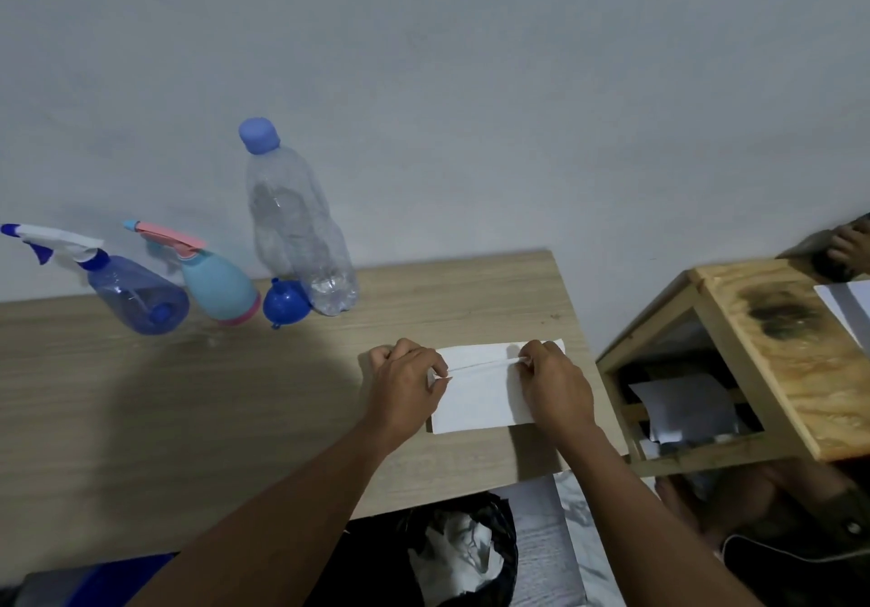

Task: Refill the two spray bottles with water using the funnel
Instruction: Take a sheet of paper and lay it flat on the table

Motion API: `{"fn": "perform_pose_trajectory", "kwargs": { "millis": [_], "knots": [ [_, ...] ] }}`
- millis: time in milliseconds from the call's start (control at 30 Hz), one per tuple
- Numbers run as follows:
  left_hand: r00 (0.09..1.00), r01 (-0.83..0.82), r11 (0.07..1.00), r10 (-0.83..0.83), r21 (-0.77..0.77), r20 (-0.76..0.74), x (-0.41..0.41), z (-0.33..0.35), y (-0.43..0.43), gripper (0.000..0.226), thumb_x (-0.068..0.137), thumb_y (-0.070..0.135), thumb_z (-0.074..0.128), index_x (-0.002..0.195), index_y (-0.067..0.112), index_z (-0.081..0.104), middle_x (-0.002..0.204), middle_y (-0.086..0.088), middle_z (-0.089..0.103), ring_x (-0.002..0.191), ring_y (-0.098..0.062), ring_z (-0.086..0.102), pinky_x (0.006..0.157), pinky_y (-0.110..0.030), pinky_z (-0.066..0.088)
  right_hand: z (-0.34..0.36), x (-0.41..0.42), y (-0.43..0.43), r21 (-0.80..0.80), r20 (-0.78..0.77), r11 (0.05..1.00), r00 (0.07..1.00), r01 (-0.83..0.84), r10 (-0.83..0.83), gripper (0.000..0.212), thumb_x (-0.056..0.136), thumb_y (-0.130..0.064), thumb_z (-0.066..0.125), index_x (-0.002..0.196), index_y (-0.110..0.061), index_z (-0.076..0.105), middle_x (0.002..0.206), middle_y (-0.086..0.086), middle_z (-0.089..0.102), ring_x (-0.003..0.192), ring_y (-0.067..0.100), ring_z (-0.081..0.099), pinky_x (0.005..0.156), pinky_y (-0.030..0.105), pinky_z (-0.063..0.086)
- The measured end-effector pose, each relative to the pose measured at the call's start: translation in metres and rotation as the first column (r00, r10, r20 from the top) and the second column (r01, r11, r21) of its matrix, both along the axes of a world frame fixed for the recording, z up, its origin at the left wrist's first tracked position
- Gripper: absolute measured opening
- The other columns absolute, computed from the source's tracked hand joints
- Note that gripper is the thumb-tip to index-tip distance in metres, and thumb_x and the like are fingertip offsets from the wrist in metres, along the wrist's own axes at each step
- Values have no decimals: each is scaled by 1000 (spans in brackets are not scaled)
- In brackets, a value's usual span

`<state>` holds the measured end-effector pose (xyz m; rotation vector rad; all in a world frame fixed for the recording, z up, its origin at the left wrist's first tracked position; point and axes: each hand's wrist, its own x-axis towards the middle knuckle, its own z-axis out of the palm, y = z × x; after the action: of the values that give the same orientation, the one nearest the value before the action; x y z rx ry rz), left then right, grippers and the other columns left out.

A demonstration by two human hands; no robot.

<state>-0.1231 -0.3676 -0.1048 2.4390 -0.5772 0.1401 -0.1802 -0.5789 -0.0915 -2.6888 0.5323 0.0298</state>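
Two spray bottles stand at the far left of the tabletop [188, 418], both with their trigger heads on. One is a see-through blue spray bottle [136, 295], its dip tube showing inside. Just right of it is a pale blue spray bottle [219, 291] with a pink base, opaque, so there's no seeing what's in it. Next along, the blue funnel [286, 303] sits right at the foot of the tall clear water bottle [299, 229], blue cap on; how full it is I cannot tell.

Nearer and to the right, both hands are down on a white sheet of paper [485, 399]. The left hand [407, 382] and the right hand [553, 387] each pinch a raised crease running across it, fingers curled in tight at either end.

Right of the tabletop sits a wooden stool [800, 371] with papers on its lower shelf. Down past the near edge, a black-lined bin [506, 526] holds crumpled white paper.
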Motion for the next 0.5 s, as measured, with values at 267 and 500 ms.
{"fn": "perform_pose_trajectory", "kwargs": {
  "millis": [267,500],
  "knots": [
    [854,-335,817,54,-469,-517,6,28,0,24,86,-3,68,96,15,55,94,-8,67,80,-15,64,72,-17,51,10,-7,-19,199,267,970,945,138,-189,9,88,-14,71,97,-15,70,112,6,53,110,27,48,90,37,44],
    [754,-559,608,90,-564,-651,19,56,16,17,88,-4,67,79,7,58,75,-8,65,65,-12,57,54,-12,45,45,4,6,687,316,719,844,112,-433,19,92,-17,69,106,-21,56,82,13,60,76,25,60,73,38,52]
  ]
}}
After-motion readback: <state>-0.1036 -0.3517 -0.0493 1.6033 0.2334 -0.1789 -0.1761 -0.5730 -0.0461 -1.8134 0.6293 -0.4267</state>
